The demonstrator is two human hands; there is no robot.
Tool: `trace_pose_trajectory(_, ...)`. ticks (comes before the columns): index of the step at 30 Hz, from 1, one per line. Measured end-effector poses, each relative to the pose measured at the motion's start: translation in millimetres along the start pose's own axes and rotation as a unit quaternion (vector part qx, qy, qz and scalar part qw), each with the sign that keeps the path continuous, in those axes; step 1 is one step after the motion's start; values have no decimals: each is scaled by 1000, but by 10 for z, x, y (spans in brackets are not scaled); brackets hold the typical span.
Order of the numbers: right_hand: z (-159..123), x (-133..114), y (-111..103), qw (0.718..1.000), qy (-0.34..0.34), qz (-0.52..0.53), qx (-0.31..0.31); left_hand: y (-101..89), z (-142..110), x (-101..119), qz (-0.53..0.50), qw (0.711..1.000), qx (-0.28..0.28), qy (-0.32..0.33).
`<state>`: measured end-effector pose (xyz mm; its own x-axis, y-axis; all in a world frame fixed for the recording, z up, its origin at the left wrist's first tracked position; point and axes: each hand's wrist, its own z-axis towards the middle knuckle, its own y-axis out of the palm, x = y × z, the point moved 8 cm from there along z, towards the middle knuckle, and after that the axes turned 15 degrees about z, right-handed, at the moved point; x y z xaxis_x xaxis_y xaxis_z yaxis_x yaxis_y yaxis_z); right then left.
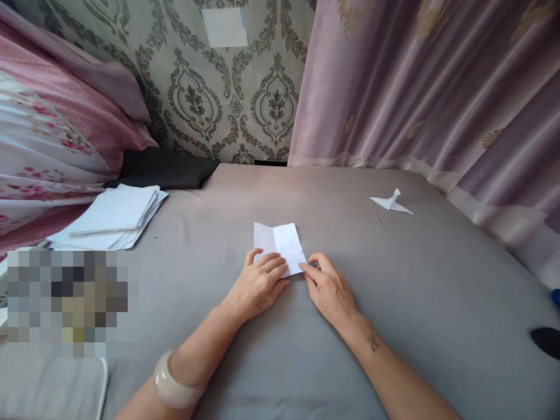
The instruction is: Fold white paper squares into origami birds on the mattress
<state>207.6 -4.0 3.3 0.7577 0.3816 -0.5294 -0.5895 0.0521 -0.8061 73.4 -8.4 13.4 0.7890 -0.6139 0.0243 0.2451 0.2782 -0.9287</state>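
A small white sheet of paper [289,242] with a crease down its middle lies on the grey sheet in front of me. Its left panel tilts up slightly from the crease. My left hand [262,277] rests palm down over the paper's lower left part, fingers laid along it and thumb beside the near edge. At the lower right corner, my right hand [326,280] has thumb and index finger closed on the paper. A folded white paper bird [392,202] stands farther off to the right, apart from both hands.
A stack of white paper [116,213] lies at the left, near a black folded item [164,168]. A blurred patch [79,303] hides things at lower left, by a white cable [104,385]. Purple curtains [394,87] hang behind. A dark object [546,341] sits at the right edge.
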Motion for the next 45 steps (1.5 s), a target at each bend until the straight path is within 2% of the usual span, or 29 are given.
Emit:
trace_pose_trajectory(9, -39, -82, -34, 999, -9, -10, -30, -2, 21, 82, 51, 999, 2, 16)
trace_pose_trajectory(19, -102, 9, -109, 997, 44, 34, -46, -25, 113, 40, 46, 998, -10, -43)
trace_pose_trajectory(24, -88, 123, -107, 995, 79, 60, -24, 30, 188, -17, 38, 995, -59, -70)
trace_pose_trajectory(29, -57, 168, -102, 990, 116, 76, -6, 51, 299, -41, 52, 992, -100, -58)
trace_pose_trajectory(36, -32, 241, -91, 982, 165, 92, 7, 137, 427, -85, 51, 979, -187, -63)
trace_pose_trajectory(39, -21, 274, -87, 977, 184, 104, 8, 160, 453, -85, 51, 977, -198, -57)
trace_pose_trajectory(45, 7, 311, -91, 971, 200, 129, 14, 162, 463, -94, 47, 981, -180, -55)
